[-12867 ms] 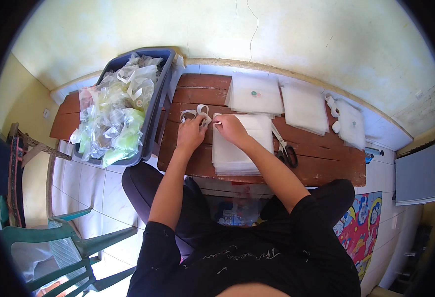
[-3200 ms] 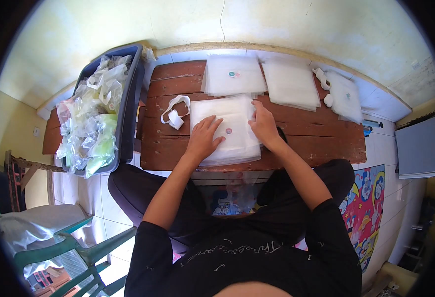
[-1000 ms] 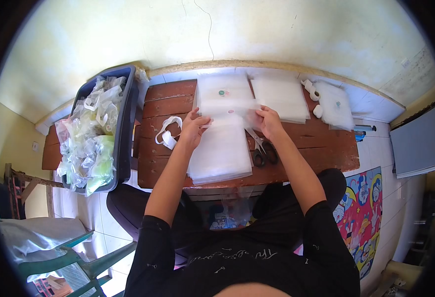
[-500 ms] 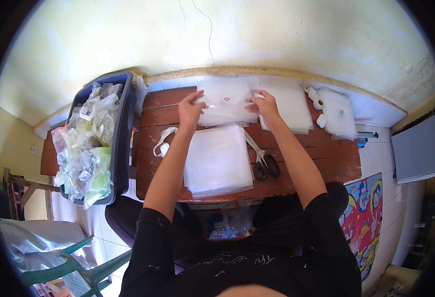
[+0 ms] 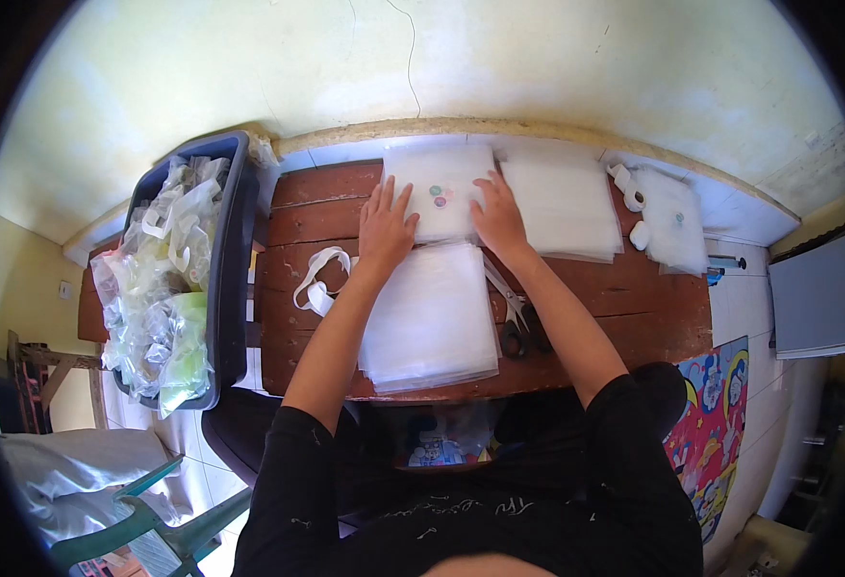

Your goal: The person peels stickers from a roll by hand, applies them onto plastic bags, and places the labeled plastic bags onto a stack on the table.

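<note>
A stack of clear plastic bags with small coloured printed marks [image 5: 451, 165] lies at the back of the wooden table. Over its left edge my left hand [image 5: 387, 227] rests flat, fingers spread. My right hand [image 5: 498, 217] touches the stack's right edge, its fingers apart. Closer to me is a second stack of plain plastic bags [image 5: 430, 322]. Scissors [image 5: 513, 313] with black handles lie to its right, partly hidden by my right forearm. On its left sits a loop of white strap or tape [image 5: 315, 288].
A third bag stack [image 5: 562, 207] lies right of my hands. Beyond it are a white tape roll [image 5: 633, 199] and a smaller marked stack [image 5: 668, 221]. A dark bin [image 5: 235, 240] heaped with crumpled plastic [image 5: 167, 298] stands at the left. A green chair [image 5: 143, 529] is at lower left.
Both hands, which held a single bag up by its sides, have come down onto the marked stack. The fingers have spread from a pinch, and the bag now lies on the stack.
</note>
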`<state>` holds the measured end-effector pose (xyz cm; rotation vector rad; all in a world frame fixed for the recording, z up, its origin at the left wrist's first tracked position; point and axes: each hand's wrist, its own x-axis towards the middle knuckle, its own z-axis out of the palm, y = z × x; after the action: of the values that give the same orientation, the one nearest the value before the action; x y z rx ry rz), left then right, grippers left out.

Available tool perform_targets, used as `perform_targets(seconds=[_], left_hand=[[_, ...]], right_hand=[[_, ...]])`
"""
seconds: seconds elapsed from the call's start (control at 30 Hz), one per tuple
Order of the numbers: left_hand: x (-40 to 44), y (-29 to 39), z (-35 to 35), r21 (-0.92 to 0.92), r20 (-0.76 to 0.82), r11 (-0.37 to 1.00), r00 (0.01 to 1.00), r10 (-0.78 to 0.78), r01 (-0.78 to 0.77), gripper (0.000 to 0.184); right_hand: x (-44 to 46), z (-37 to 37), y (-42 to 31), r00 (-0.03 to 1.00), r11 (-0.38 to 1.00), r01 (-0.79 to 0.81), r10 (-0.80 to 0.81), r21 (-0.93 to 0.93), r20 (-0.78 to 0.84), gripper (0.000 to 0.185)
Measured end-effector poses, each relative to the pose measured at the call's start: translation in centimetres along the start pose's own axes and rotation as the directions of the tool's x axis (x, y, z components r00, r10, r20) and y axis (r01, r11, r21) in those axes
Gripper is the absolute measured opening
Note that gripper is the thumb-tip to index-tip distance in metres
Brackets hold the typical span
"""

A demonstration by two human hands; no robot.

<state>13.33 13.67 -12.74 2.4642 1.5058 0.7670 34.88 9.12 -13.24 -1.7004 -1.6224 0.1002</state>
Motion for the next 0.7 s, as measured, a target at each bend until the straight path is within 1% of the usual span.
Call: perform_targets(seconds=[0.03,0.07,0.1,0.2,0.27,0.3,0.33,0.37,0.4,0.43,0.47,0.5,0.53,0.57,0.6,0.63,0.67,0.7], left_hand=[[-0.2,-0.4,0.8,0.025,0.061,0.999,0.998,0.029,-0.031,0.054],[-0.5,-0.9,1.5,0.049,0.122,0.997,0.991,0.056,-0.062,0.055],[-0.7,-0.9,1.7,0.050,0.124,0.997,0.991,0.055,-0.062,0.055],[-0.6,-1.1,1.8,0.009,0.105,0.998,0.993,0.056,-0.057,0.054],[-0.4,-1.0,1.6,-0.023,0.108,1.000,0.994,0.010,-0.008,0.053],[-0.6,-1.2,1.6,-0.022,0.108,1.000,0.994,0.009,-0.007,0.053],[-0.7,-1.4,1.6,-0.116,0.046,0.993,0.999,0.023,-0.018,0.051],[-0.7,-1.5,1.6,-0.209,-0.018,0.977,0.999,0.033,-0.036,0.049],[-0.8,-0.9,0.9,-0.210,-0.021,0.977,0.999,0.035,-0.039,0.049],[-1.3,-0.3,0.1,-0.249,-0.040,0.968,0.999,0.025,-0.034,0.046],[-1.9,0.2,-0.8,-0.286,-0.057,0.958,0.998,0.010,-0.026,0.042],[-2.6,0.8,-1.8,-0.283,-0.060,0.959,0.998,0.008,-0.025,0.042],[-3.3,1.4,-2.7,-0.329,-0.032,0.944,0.999,-0.010,-0.001,0.038],[-4.0,1.9,-3.7,-0.374,-0.002,0.927,1.000,-0.025,0.023,0.034],[-4.6,2.1,-4.5,-0.370,-0.006,0.929,1.000,-0.024,0.020,0.034],[-5.3,2.1,-5.4,-0.405,0.057,0.914,0.998,-0.014,0.036,0.031],[-6.1,2.2,-6.2,-0.438,0.121,0.897,0.993,-0.002,0.055,0.029],[-6.9,2.4,-7.2,-0.434,0.117,0.899,0.993,-0.004,0.054,0.029]], right_hand=[[-0.3,0.3,-0.1,1.000,1.000,-0.004,0.004,-0.001,0.002,0.035],[-0.6,0.5,-0.1,0.998,0.995,0.013,-0.007,-0.097,0.064,0.037],[-0.7,0.8,0.0,0.992,0.981,0.037,-0.013,-0.190,0.126,0.040],[-0.5,1.2,0.3,0.988,0.976,0.057,-0.024,-0.209,0.156,0.045],[-0.5,1.1,0.2,0.986,0.972,0.050,-0.011,-0.230,0.167,0.046],[-0.6,1.0,0.1,0.984,0.967,0.044,0.001,-0.252,0.176,0.047],[-0.7,0.9,-0.2,0.985,0.967,0.045,-0.001,-0.252,0.173,0.047],[-0.9,0.8,-0.4,0.991,0.970,0.057,-0.027,-0.237,0.129,0.046],[-1.1,0.4,-1.1,0.995,0.973,0.069,-0.051,-0.222,0.086,0.045],[-1.5,0.1,-1.7,0.995,0.973,0.070,-0.052,-0.222,0.085,0.045],[-1.9,-0.2,-2.5,0.993,0.981,0.104,-0.093,-0.161,0.071,0.042],[-2.2,-0.6,-3.6,0.989,0.985,0.140,-0.136,-0.099,0.052,0.039],[-2.7,-0.8,-4.4,0.989,0.985,0.144,-0.139,-0.096,0.051,0.039],[-3.3,-1.1,-5.3,0.987,0.987,0.158,-0.158,-0.020,0.016,0.035],[-3.9,-1.3,-6.1,0.984,0.983,0.175,-0.174,0.055,-0.022,0.031],[-4.5,-1.5,-7.0,0.984,0.982,0.178,-0.177,0.058,-0.026,0.031],[-5.2,-1.7,-7.8,0.984,0.977,0.177,-0.178,0.120,-0.001,0.028],[-5.9,-1.9,-8.6,0.983,0.968,0.176,-0.184,0.181,0.024,0.025]])
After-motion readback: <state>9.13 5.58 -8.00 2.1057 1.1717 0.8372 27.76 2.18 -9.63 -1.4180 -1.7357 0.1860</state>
